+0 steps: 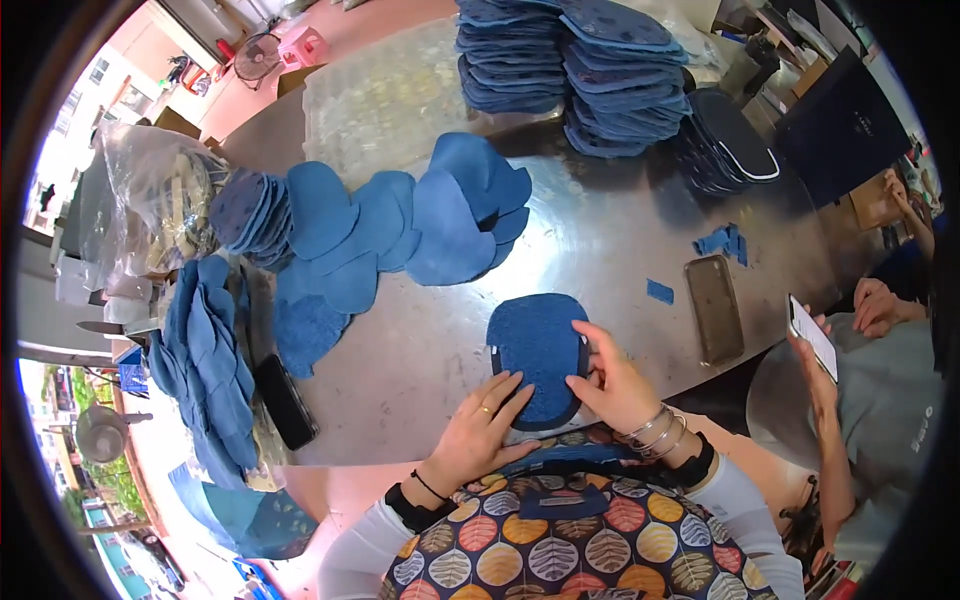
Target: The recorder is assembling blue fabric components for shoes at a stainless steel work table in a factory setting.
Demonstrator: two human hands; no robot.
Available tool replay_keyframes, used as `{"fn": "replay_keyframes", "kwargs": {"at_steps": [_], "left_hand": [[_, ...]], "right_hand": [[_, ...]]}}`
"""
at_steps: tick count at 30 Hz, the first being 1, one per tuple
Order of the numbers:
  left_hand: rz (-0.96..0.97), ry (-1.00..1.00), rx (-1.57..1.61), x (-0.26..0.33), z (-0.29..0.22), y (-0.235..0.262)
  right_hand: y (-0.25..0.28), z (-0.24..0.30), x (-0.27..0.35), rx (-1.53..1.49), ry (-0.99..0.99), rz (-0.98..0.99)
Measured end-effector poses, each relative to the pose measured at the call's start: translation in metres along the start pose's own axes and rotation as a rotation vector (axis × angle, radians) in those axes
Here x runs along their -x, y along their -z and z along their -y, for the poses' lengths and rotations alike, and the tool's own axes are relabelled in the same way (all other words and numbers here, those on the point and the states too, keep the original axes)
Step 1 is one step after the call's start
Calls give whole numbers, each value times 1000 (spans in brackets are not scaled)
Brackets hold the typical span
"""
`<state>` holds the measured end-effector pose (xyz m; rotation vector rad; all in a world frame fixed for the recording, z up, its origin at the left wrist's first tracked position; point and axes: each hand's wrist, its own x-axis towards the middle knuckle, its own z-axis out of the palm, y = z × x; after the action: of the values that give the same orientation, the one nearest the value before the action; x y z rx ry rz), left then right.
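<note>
A rounded blue plush fabric pad (pixel 540 335) lies in front of me near the table's front edge. Dark edging runs along its sides and bottom, and small white bits show at its left edge. My left hand (pixel 478 428), with a ring on one finger, rests its outstretched fingers on the pad's lower left. At the right side, my right hand (pixel 622 388) holds the pad's edge, thumb on top and index finger stretched along the upper rim. The tips of its other fingers are partly hidden.
Blue fabric pieces (pixel 345 230) spread across the metal table (pixel 410 350), with tall stacks (pixel 510 60) behind. A black phone (pixel 285 400) lies left, beside a heap of blue pieces (pixel 205 370). At right are a brown tray (pixel 714 310), blue scraps (pixel 722 242) and a seated person holding a phone (pixel 812 338).
</note>
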<state>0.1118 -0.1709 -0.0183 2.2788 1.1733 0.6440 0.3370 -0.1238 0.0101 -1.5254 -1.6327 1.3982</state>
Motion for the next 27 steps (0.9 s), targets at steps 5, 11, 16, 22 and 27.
{"fn": "replay_keyframes", "kwargs": {"at_steps": [5, 11, 16, 22, 27], "left_hand": [[-66, -95, 112, -5, 9, 17], [10, 761, 850, -34, -40, 71], [-86, 703, 1164, -46, -46, 75], [-92, 641, 984, -55, -44, 81], [-88, 634, 935, -59, -42, 89]], "right_hand": [[12, 13, -7, -422, -219, 287], [47, 46, 1, 191, 205, 188], [34, 60, 7, -78, 321, 129], [35, 64, 6, -148, 113, 203], [32, 73, 1, -44, 207, 120]]}}
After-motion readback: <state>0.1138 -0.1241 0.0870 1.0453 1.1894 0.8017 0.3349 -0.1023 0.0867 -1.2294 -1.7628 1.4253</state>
